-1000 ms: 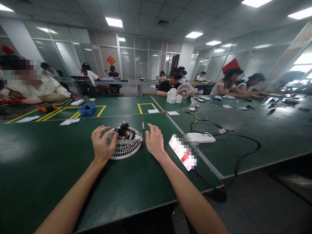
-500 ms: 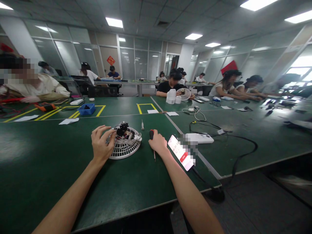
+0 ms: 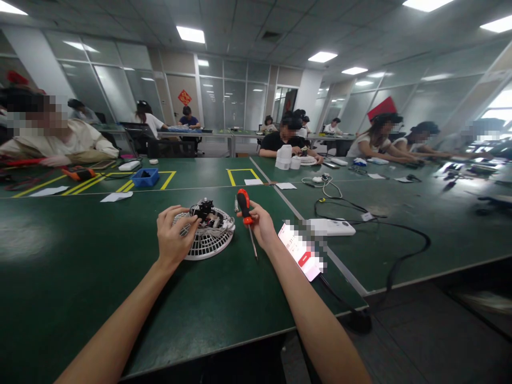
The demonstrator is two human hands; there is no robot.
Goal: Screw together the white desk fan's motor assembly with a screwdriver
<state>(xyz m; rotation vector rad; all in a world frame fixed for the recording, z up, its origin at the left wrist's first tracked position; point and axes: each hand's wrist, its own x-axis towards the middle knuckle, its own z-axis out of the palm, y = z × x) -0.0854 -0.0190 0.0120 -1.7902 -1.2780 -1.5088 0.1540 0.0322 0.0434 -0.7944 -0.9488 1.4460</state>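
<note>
A white round fan grille [image 3: 210, 245] lies on the green table, with a black motor part [image 3: 206, 210] and wires on top. My left hand [image 3: 176, 237] is at the grille's left side, its thumb and fingers closed on the black motor part. To the right of the grille, my right hand [image 3: 262, 224] holds a red and black screwdriver [image 3: 244, 205], handle up and shaft pointing down towards the table. A small clear-handled screwdriver [image 3: 236, 202] is partly hidden behind it.
Right of my right arm lie a lit phone [image 3: 300, 253] and a white power bank-like object [image 3: 334, 228] with black cables. Farther back are a blue bin [image 3: 145, 178], paper slips and white containers [image 3: 284, 157]. Several people sit around the tables.
My right hand has raised the red and black screwdriver, and its handle now shows fully. My left hand has shifted slightly right, closer in on the motor part. The person opposite has lowered their grille.
</note>
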